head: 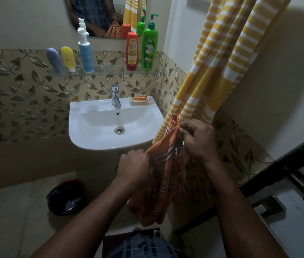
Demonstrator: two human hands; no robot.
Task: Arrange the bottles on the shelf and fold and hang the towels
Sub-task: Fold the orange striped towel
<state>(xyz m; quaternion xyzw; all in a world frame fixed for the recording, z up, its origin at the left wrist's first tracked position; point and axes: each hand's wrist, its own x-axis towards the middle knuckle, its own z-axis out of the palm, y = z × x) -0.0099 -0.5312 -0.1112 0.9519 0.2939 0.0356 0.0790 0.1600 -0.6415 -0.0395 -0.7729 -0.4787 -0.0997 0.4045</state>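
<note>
Home bathroom: washbasin (91,127), mirror (95,15), toiletry shelf (110,70).

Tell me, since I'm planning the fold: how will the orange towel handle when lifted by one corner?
Probably floppy: the orange towel sags in loose folds below both hands. It looks thin and light, bunching easily in the left hand. The right hand pinches its edge, so it likely grips without slipping.

Your forearms reach forward, bare. Your left hand (133,167) is clenched in a fist, knuckles up. Your right hand (198,140), higher and just beside it, pinches with curled fingers (183,130).
</note>
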